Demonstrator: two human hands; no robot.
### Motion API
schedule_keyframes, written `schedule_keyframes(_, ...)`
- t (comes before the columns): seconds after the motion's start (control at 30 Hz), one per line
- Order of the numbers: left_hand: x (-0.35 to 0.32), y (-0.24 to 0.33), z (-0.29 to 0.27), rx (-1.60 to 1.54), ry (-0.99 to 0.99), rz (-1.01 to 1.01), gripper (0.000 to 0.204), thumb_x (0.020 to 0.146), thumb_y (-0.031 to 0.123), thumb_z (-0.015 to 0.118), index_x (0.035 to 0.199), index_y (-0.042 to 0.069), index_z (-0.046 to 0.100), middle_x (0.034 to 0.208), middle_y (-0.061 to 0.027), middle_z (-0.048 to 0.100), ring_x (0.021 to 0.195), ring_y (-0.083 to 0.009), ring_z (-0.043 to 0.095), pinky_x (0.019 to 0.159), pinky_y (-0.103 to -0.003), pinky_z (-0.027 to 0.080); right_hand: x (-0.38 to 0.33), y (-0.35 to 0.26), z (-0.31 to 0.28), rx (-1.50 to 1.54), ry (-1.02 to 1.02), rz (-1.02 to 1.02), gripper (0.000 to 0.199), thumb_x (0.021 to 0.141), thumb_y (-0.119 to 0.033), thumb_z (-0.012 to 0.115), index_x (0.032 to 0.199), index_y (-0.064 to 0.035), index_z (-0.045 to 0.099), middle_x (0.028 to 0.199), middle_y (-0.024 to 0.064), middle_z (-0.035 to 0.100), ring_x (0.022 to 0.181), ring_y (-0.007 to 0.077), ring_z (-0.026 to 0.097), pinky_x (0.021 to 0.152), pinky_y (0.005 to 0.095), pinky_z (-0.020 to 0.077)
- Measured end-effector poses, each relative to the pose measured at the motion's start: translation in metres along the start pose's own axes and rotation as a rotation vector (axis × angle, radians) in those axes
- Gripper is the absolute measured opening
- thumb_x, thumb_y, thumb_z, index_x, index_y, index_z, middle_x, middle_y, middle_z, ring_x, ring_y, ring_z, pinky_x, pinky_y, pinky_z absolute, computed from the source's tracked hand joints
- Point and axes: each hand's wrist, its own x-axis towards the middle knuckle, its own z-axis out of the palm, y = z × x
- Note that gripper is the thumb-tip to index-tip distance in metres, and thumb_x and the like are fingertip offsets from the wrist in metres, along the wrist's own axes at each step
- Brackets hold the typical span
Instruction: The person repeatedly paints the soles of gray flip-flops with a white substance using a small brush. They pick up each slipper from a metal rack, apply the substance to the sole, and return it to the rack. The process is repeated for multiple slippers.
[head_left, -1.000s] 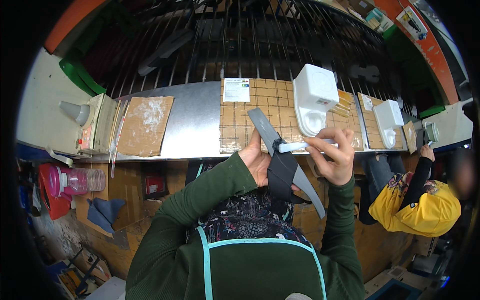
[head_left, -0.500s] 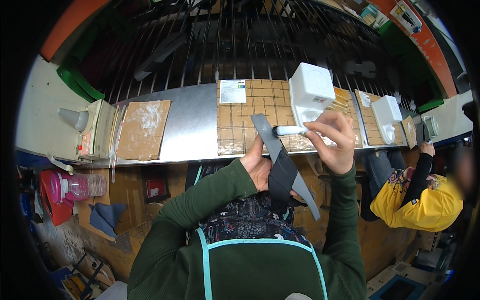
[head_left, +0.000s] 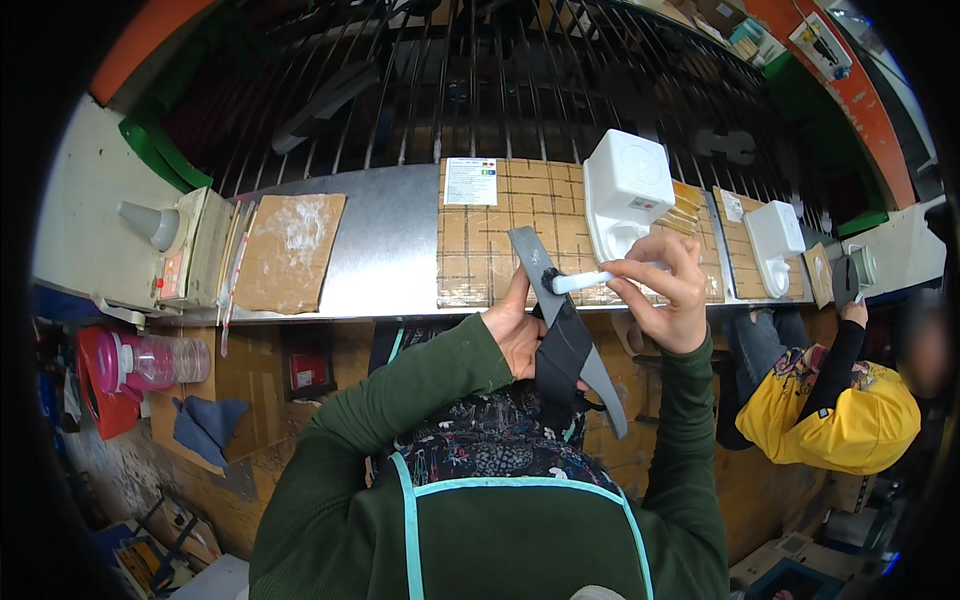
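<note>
My left hand (head_left: 512, 332) is closed around a sandal (head_left: 601, 388) with a grey sole and a wide black strap, holding it tilted in front of my apron. Between the thumb and fingertips of my right hand (head_left: 672, 295) is a brush (head_left: 585, 281) with a white handle and dark bristles. Its bristles touch the grey sole near the upper end, where a wet-looking patch shows. Just beyond, a white plastic dispenser (head_left: 628, 175) with a small cup at its base stands on taped cardboard (head_left: 510, 235).
Metal rollers (head_left: 480, 90) run behind the steel bench (head_left: 375, 230). A stained cardboard piece (head_left: 290, 255) and thin sticks lie at left, by a pink-lidded jug (head_left: 165, 362). To the right, a co-worker in yellow (head_left: 850, 420) sits near a second white dispenser (head_left: 775, 245).
The brush has shifted slightly down along the sole, with its handle tilted more. The sandal stays in my left hand, almost unmoved. The whole view has shifted a little.
</note>
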Motion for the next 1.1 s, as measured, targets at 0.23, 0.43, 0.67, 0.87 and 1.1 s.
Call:
schedule_keyframes(0.23,-0.004,0.005,0.009,0.010,0.094,-0.037,0.107,0.073,0.089,0.019,0.142,0.009,0.036,0.129,-0.0202,0.053,0.123,-0.0371,0.053,0.099,-0.067,0.043,-0.005,0.000,-0.003,0.004,-0.021,0.006,0.022,0.070,-0.014,0.081,0.091,-0.0146,0.077,0.085,-0.0031,0.062,0.068,0.0097,0.052,0.074,0.0320,0.0266)
schedule_keyframes(0.43,-0.001,0.005,-0.007,-0.118,-0.216,-0.044,0.097,0.080,0.083,0.026,0.142,0.009,0.037,0.130,-0.0201,0.054,0.120,-0.0338,0.056,0.096,-0.060,0.049,-0.012,0.004,-0.007,0.064,-0.090,0.005,0.021,0.070,-0.015,0.081,0.091,-0.0139,0.077,0.086,-0.0022,0.061,0.066,0.0102,0.049,0.073,0.0305,0.0267)
schedule_keyframes(0.67,0.004,0.003,-0.018,0.291,0.020,0.236,0.058,0.096,0.053,0.050,0.130,0.005,0.052,0.114,-0.0113,0.066,0.102,-0.0226,0.067,0.087,-0.040,0.058,0.000,0.012,0.026,0.493,0.032,0.170,0.014,0.077,-0.011,0.079,0.090,-0.0072,0.077,0.089,0.0037,0.058,0.062,0.0103,0.054,0.063,0.0256,0.0425)
schedule_keyframes(0.87,0.011,0.018,-0.041,0.323,-0.177,0.387,0.055,0.096,0.045,0.054,0.132,0.004,0.049,0.117,-0.0133,0.064,0.102,-0.0235,0.067,0.087,-0.039,0.059,0.032,0.009,0.038,0.393,0.086,0.080,0.014,0.076,-0.009,0.079,0.090,-0.0069,0.077,0.091,0.0034,0.058,0.061,0.0096,0.055,0.062,0.0254,0.0420)
schedule_keyframes(1.1,0.007,0.030,-0.074,0.326,-0.199,0.531,0.064,0.090,0.039,0.066,0.138,0.004,0.041,0.128,-0.0174,0.056,0.109,-0.0264,0.063,0.093,-0.041,0.056,0.025,0.001,0.043,0.087,0.138,-0.010,0.025,0.067,-0.009,0.082,0.091,-0.0157,0.077,0.091,0.0042,0.060,0.082,0.0183,0.055,0.077,0.0325,0.0349)
